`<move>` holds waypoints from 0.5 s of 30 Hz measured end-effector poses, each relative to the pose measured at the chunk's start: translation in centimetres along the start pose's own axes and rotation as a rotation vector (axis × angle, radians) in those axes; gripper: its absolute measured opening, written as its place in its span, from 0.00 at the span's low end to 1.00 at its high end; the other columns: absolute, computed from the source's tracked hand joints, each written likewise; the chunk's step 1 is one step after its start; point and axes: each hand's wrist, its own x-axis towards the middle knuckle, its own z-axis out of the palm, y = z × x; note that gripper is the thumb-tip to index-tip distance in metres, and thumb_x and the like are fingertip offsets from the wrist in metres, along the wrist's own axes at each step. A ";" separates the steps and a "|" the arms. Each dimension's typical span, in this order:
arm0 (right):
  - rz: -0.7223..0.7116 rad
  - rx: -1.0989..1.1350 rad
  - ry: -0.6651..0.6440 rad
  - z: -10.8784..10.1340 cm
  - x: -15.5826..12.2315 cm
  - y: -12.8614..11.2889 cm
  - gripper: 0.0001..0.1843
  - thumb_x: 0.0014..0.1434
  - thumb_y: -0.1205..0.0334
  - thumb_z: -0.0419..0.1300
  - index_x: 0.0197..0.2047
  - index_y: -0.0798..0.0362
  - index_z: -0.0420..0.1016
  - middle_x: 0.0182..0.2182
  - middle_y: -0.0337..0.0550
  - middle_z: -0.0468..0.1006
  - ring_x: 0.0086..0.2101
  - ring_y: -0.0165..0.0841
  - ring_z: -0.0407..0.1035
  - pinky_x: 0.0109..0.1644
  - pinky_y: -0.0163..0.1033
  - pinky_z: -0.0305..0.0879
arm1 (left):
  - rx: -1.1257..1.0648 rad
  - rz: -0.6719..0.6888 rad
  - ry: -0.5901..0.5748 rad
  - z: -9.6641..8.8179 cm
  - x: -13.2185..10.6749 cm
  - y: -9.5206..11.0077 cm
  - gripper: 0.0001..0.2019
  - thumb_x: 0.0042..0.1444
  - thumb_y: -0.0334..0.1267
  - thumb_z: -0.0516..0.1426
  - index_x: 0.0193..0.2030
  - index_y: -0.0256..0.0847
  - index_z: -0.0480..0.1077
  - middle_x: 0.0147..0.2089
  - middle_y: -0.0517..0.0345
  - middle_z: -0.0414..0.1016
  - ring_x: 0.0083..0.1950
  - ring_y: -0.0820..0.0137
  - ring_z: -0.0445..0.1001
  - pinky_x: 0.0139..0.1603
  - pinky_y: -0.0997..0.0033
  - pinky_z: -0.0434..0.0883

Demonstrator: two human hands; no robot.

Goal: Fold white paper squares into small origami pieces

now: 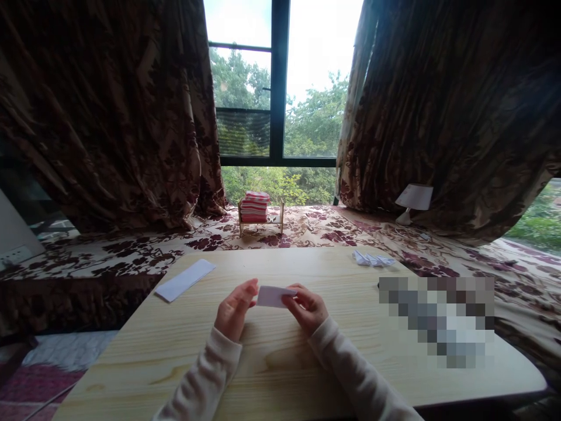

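Note:
A small white strip of paper [270,296] is held up over the wooden table [280,356]. My right hand [309,307] pinches its right end between thumb and fingers. Beside the strip's left end is my left hand [236,307], its fingers raised and apart, with the fingertips close to the paper's edge. Whether they touch it is hard to tell. A stack of longer white paper strips [186,280] lies on the table to the left. Several small folded white paper pieces [373,259] sit in a row near the far right edge.
On the right of the table is a blurred-out object [442,324]. Behind the table, a flower-patterned ledge bears a little wooden stand [262,221] with folded red-and-white cloths [255,207] and a white lamp [414,199]. Dark curtains [149,117] frame the window.

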 end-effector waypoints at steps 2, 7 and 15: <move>0.077 0.118 -0.029 0.1 0.0 0.5 0.11 0.52 0.56 0.57 0.30 0.55 0.76 0.27 0.42 0.70 0.28 0.30 0.65 0.27 0.33 0.61 | 0.134 0.124 -0.109 0.3 -0.3 -0.3 0.21 0.41 0.50 0.60 0.37 0.35 0.74 0.32 0.55 0.74 0.36 0.68 0.70 0.38 0.73 0.67; 0.171 0.272 -0.024 1.0 -0.4 1.5 0.15 0.48 0.51 0.60 0.27 0.56 0.74 0.21 0.38 0.69 0.24 0.28 0.63 0.29 0.34 0.62 | 0.254 0.192 -0.167 0.6 -0.9 -0.6 0.14 0.46 0.47 0.58 0.24 0.36 0.74 0.24 0.60 0.68 0.29 0.72 0.67 0.32 0.75 0.65; 0.243 0.255 -0.038 0.9 -0.4 1.5 0.17 0.47 0.50 0.61 0.29 0.57 0.75 0.21 0.39 0.70 0.24 0.30 0.64 0.29 0.35 0.63 | 0.341 0.260 -0.159 0.2 -0.7 -0.7 0.13 0.46 0.46 0.58 0.23 0.37 0.75 0.25 0.60 0.66 0.30 0.72 0.66 0.30 0.77 0.64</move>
